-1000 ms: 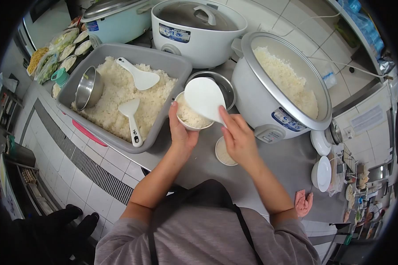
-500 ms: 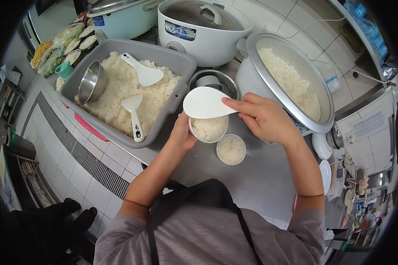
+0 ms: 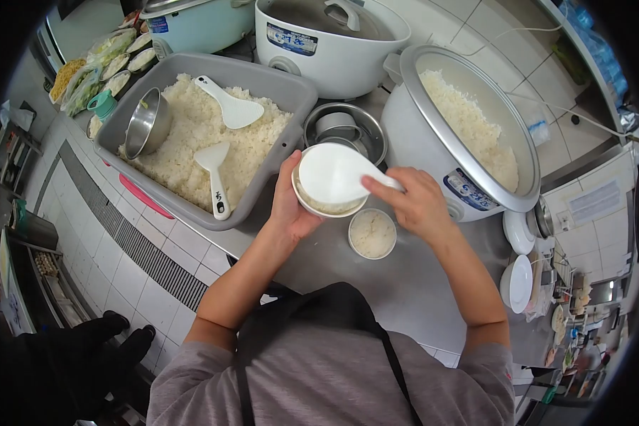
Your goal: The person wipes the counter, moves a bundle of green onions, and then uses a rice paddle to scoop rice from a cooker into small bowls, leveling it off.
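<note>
My left hand [image 3: 293,202] is closed around a white bowl [image 3: 342,214] of rice, held up above the steel counter. In my right hand [image 3: 412,200] is a white rice paddle [image 3: 336,170], gripped by its handle. The paddle's broad blade lies over the bowl's mouth and hides most of the rice in it. Just below the hands, a second bowl of rice [image 3: 372,233] stands on the counter. Behind the paddle sits a steel pot [image 3: 378,126] with a small metal cup inside.
To the left, a grey tub [image 3: 299,99] of rice holds two white paddles [image 3: 233,105] and a steel bowl [image 3: 149,129]. An uncovered rice cooker [image 3: 422,135] tilts at the right. A lidded cooker [image 3: 326,57] stands behind. White plates [image 3: 520,284] lie at the far right.
The paddle blade has shifted down over the bowl, covering rice that showed before. My right hand has turned and lowered slightly. The left hand still holds the bowl.
</note>
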